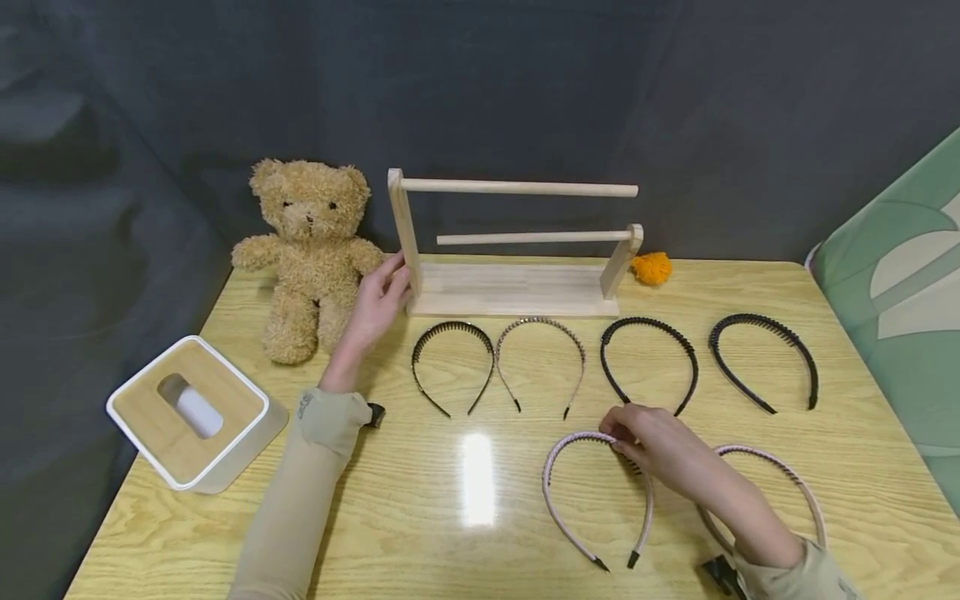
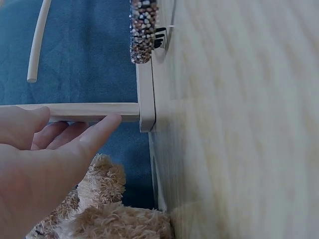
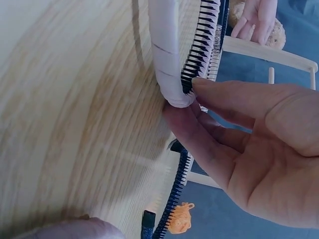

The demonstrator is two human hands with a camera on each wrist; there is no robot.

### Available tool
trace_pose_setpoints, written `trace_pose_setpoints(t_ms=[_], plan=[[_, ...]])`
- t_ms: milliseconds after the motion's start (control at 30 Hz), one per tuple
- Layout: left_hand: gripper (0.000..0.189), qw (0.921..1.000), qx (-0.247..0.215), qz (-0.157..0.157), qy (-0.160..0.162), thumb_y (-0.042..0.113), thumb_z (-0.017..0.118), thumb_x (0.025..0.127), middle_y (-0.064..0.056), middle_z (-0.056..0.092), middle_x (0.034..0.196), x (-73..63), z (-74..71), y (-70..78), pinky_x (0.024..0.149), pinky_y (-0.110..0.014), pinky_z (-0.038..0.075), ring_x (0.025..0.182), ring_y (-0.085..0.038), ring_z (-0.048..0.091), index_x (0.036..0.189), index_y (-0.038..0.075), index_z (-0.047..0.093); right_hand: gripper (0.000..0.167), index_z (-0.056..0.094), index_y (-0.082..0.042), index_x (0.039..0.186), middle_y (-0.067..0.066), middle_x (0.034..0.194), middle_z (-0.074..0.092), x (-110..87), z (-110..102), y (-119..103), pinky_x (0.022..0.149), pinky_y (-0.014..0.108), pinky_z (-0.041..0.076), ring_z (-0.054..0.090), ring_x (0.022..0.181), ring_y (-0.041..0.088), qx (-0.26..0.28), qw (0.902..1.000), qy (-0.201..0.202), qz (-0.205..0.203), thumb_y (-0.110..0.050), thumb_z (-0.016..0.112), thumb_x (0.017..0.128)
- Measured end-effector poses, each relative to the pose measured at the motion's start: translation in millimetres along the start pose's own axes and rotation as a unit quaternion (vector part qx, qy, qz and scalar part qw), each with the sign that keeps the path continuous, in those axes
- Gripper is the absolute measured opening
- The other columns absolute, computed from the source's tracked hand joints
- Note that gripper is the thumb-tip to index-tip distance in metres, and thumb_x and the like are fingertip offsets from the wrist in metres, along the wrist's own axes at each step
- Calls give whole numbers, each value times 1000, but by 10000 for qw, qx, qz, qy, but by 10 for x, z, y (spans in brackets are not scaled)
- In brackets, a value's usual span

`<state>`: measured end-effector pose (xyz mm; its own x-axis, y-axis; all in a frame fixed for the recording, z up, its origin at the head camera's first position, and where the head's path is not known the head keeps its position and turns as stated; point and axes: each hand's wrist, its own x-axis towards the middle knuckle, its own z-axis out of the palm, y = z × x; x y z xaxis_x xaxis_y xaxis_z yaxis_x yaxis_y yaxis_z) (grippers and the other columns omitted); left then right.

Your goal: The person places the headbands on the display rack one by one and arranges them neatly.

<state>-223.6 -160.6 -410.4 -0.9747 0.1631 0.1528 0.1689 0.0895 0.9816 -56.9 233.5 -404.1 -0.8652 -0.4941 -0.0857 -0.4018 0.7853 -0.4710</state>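
Note:
My left hand (image 1: 378,300) rests against the outer side of the left upright of a wooden rack (image 1: 510,292), fingers fairly straight along the post (image 2: 94,110). Between thumb and fingers, my right hand (image 1: 667,446) pinches the top of a pale pink toothed headband (image 1: 552,492), whose tips point toward me. The right wrist view shows that grip closely, on the headband's curved band (image 3: 167,55). Under my right forearm lies a second pink headband (image 1: 806,492), partly hidden. Both rack rods (image 1: 517,187) are bare.
Behind lie a thin black headband (image 1: 453,325), a beaded one (image 1: 540,320), and two thicker black ones (image 1: 686,342) (image 1: 810,367). A teddy bear (image 1: 307,225) sits left of the rack, with a white wood-topped box (image 1: 240,450) nearer. An orange yarn ball (image 1: 651,268) lies right.

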Motion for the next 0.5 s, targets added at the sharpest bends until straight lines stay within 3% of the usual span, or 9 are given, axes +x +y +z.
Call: trace_pose_setpoints(t_ms=[300,500], plan=[[48,9999,-113,-92,9,10,42,117,-34,46,156,6,-21,-5,119,-48,46,141,-50,50,163,-4,38,21,75,-6,96,-1,87,72,7,10,19,65,27,61,64,76,9,93,9999,61,-100,11,82,87],[48,9999,62,-149,27,12,43,117,-32,48,154,22,-22,1,117,-46,49,137,-49,54,163,-3,40,18,75,-7,94,-6,85,70,5,16,13,62,25,60,63,75,6,106,9998,118,-77,8,82,88]])
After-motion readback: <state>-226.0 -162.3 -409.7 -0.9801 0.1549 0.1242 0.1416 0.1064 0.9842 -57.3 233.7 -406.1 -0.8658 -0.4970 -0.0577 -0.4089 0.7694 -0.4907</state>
